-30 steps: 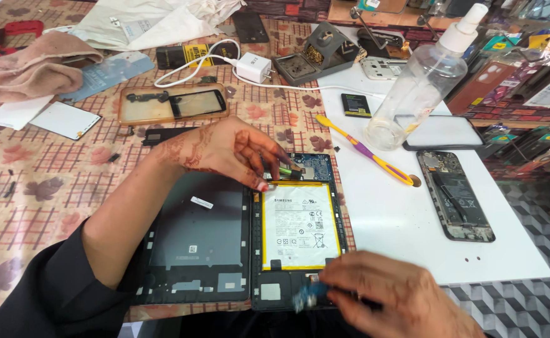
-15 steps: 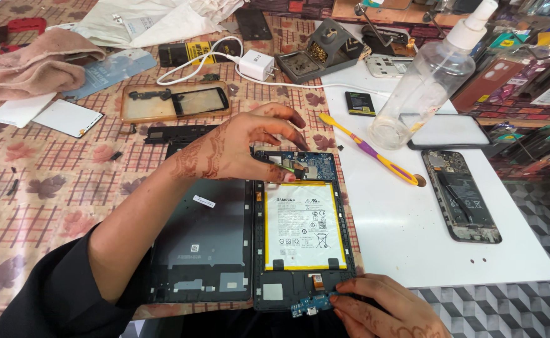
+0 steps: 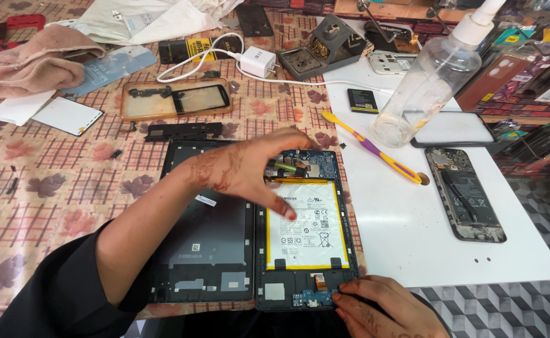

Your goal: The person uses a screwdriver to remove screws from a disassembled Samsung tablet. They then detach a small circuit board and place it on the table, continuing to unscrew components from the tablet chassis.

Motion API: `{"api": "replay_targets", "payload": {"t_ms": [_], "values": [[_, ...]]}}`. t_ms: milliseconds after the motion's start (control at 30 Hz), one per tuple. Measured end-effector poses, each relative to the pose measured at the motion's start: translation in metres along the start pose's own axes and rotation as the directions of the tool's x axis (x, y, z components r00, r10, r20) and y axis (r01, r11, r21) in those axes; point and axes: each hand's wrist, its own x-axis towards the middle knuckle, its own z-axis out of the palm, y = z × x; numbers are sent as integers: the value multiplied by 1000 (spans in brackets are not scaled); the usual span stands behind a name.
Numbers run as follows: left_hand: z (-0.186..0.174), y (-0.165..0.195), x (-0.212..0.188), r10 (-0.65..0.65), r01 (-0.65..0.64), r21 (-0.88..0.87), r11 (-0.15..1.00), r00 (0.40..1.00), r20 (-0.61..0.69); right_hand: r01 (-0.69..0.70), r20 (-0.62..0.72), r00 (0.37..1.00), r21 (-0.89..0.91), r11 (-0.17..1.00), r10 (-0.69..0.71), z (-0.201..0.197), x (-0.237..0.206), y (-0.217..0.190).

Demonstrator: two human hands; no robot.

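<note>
A: So, where are the hands?

B: Both are at the opened tablet (image 3: 306, 231); it lies face down on the checked cloth (image 3: 56, 188), near the bottom edge, with its back cover (image 3: 206, 244) just beside it on the left. The left hand (image 3: 243, 172) hovers over the upper part of the tablet; its fingers are spread and loose, it holds nothing, and one fingertip comes down to the white battery (image 3: 309, 228).

A: And the right one?

B: The right hand (image 3: 375, 307) is at the lower right corner; the fingertips press on the frame just beside the small blue board (image 3: 312, 300); the fingers are bent; I cannot tell if they pinch something.

A: What is around?

B: On the white board (image 3: 413, 238) to the right lie a yellow and purple toothbrush (image 3: 375, 147), a clear spray bottle (image 3: 431, 81) and an opened phone (image 3: 466, 194); a white charger (image 3: 259, 61) lies further up on the cloth.
</note>
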Motion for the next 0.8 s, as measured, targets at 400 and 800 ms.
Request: {"api": "replay_targets", "payload": {"t_ms": [400, 800], "values": [[42, 20, 0, 72, -107, 237, 966, 986, 152, -3, 66, 998, -128, 992, 12, -3, 8, -6], [55, 31, 3, 29, -102, 337, 936, 976, 214, 66, 53, 997, -100, 993, -61, -4, 7, -4]]}}
